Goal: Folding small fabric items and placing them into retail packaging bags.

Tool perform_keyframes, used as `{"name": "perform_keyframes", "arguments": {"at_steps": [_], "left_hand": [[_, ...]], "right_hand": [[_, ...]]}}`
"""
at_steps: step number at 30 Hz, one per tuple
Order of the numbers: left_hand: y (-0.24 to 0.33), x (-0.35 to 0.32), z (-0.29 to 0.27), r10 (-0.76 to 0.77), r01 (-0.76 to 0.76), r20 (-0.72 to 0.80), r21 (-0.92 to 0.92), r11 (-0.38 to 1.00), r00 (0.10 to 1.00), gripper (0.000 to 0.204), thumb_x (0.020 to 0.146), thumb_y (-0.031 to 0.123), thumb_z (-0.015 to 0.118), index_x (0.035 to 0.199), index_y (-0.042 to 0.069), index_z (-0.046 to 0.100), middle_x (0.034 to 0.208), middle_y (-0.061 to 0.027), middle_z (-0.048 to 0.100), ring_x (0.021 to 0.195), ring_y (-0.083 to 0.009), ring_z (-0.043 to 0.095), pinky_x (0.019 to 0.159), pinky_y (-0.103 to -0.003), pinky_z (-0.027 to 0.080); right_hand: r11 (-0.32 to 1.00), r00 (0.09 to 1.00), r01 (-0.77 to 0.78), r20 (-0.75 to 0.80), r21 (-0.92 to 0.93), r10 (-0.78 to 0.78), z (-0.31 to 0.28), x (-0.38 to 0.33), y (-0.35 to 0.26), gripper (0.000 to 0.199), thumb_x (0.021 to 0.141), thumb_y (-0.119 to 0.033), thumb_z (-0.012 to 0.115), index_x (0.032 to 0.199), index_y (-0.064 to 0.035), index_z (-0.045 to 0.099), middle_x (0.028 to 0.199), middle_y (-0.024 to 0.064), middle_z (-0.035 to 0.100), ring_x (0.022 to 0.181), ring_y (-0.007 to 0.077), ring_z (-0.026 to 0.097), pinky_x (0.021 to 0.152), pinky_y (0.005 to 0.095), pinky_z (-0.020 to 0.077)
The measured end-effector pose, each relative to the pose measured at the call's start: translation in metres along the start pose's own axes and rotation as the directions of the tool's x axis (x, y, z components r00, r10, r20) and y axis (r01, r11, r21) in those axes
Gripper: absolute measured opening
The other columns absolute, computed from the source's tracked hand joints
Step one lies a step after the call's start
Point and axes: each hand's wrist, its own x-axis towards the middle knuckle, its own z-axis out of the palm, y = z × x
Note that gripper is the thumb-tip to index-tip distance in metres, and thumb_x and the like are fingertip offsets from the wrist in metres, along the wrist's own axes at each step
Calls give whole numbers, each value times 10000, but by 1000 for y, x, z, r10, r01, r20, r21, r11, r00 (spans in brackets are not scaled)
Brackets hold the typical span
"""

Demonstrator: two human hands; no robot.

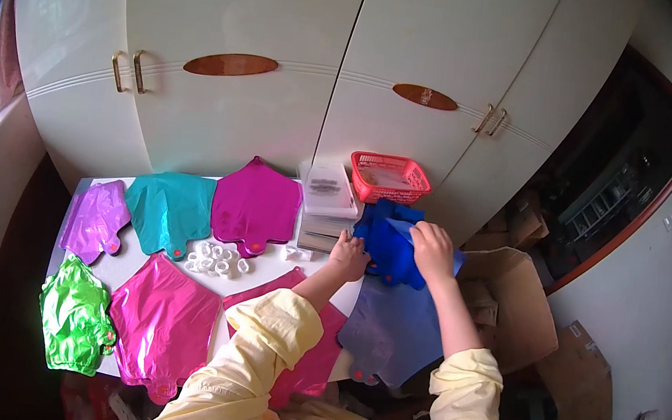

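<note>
1. The big pale cupboard (244, 8) fills the back, its doors closed, brass handles at each side.
2. In front of it, the white table (127, 262) is crowded with shiny foil pieces: purple, teal, magenta, green and pink.
3. Both arms, yellow sleeves (269, 321) pushed up, reach forward over the near edge. The right hand (434, 254) is angled inward, knuckles up, fingers nearly closed, a raised edge of blue foil pinched at the fingertips. The left hand (348, 257) is lower, fingers loosely bent, at the foil's left side; whether it grips anything, I cannot tell.
4. And the blue foil (386, 247) itself, on the table's right side, between the two hands: deep royal blue, crumpled and folded, a paler flap showing by the right hand.
5. Which way does it point? Its upper end is toward the basket, its lower end toward the person; so bunched that no clear long axis shows. Just below, a smooth grey-blue sheet (392, 330) lies lengthwise to the person, tab end nearest.
6. Behind the blue foil, a red basket (388, 193); just left, clear plastic boxes (328, 192).
7. Smallest of all, white rings (213, 260) sit in a loose heap mid-table.
</note>
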Motion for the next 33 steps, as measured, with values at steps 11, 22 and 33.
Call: {"name": "perform_keyframes", "arguments": {"at_steps": [11,22,33], "left_hand": [[4,-1,-10,11,-11,7,-3,1000,1000,407,922,317,417,1279,176,554,1440,-118,393,1303,-240,393,1100,-518,199],[-2,2,-4,-2,2,9,-16,1000,1000,466,898,275,434,1323,89,483,1414,-117,428,1281,-215,429,1098,-505,217],[-7,12,18,-12,12,-37,-16,1000,999,526,881,255,416,1373,67,417,1394,-145,434,1283,-250,426,1096,-503,230]], "right_hand": [[953,944,-239,273,185,184,73,-57,-37,97,785,-111,586,843,-47,632,945,74,588,902,250,609,751,375,523],[902,813,-415,494,119,309,94,-46,-48,153,804,-176,612,783,-25,621,906,128,619,854,313,638,716,429,530],[204,399,-837,310,508,863,73,-75,66,177,821,-141,634,748,18,610,651,89,592,616,139,526,579,343,414]]}}
